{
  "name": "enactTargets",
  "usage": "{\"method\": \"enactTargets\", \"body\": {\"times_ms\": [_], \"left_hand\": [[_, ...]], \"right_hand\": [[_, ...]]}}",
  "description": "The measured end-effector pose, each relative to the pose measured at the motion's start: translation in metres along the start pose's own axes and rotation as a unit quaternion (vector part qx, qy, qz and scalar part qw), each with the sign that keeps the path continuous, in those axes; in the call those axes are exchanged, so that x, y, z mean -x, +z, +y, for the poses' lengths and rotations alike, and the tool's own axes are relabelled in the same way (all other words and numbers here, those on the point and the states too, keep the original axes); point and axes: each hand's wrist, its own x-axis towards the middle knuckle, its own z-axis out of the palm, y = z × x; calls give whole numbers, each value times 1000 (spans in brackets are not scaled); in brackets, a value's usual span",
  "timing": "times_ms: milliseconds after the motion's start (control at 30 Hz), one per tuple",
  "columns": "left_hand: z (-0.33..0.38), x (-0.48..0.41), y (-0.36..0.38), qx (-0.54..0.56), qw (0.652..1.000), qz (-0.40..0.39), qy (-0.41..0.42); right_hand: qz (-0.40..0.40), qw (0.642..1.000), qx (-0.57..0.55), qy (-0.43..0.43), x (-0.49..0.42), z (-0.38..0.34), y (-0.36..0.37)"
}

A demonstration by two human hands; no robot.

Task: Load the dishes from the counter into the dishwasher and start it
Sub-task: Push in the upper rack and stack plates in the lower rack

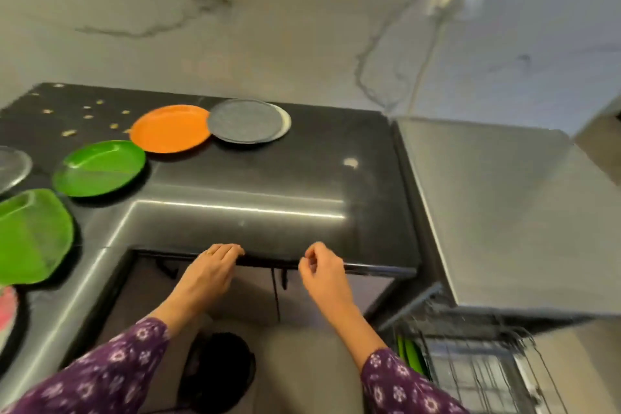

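Lower centre: left hand [215, 267] lies palm down, relaxed fingers [232, 249] resting on the desk [268, 212] front edge; right hand [324, 270] hovers beside it, loosely curled, empty.

A round orange plate [169, 128] lies flat on the black counter [302, 171], touching a grey round plate [245, 121]. A green sectioned plate [99, 167] lies nearby. Green plates [408, 355] stand upright in the dishwasher's wire rack [470, 376].

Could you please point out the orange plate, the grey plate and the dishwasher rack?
orange plate [169, 128], head view, centre of its face.
grey plate [244, 120], head view, centre of its face.
dishwasher rack [477, 376], head view, bare wire grid of its floor.
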Motion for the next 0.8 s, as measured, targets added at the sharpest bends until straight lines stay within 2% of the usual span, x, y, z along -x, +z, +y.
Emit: {"method": "enactTargets", "body": {"times_ms": [133,333,433,533,667,800], "left_hand": [[-68,0,-4,-3,999,29,-24],[-107,-51,0,41,997,25,-57],[-114,-83,6,104,992,16,-65],[-122,-94,15,151,985,40,-71],[-128,-95,22,159,984,56,-51],[-131,-95,27,154,985,52,-58]], "right_hand": [[-23,999,1,-42,-66,-72,41],[-32,999,29,-33,-165,-119,95],[-39,998,19,35,-213,-123,114],[-24,988,-40,147,-264,-112,130],[25,931,-239,275,-305,-113,139],[47,901,-308,301,-336,-126,143]]}}
